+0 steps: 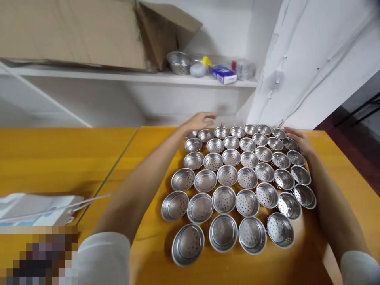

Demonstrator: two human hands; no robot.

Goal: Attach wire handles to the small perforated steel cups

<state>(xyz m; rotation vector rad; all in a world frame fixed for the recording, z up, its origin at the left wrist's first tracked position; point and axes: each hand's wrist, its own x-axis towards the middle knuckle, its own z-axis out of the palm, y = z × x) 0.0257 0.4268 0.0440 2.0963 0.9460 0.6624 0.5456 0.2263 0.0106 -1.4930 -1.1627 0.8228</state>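
Observation:
Several small perforated metal bowls (227, 175) stand packed in rows on a yellow wooden table (59, 154). My left hand (199, 120) reaches to the far left corner of the group, fingers stretched flat over the back row, holding nothing. My right hand (297, 139) rests against the bowls at the far right corner, fingers extended along their rims. Both forearms flank the group of bowls.
A white bag with a strap (38, 208) lies at the left on the table. Behind stands a white shelf (133, 76) bearing a cardboard box (89, 31), a metal bowl (178, 62) and a blue packet (222, 74). A white wall stands to the right.

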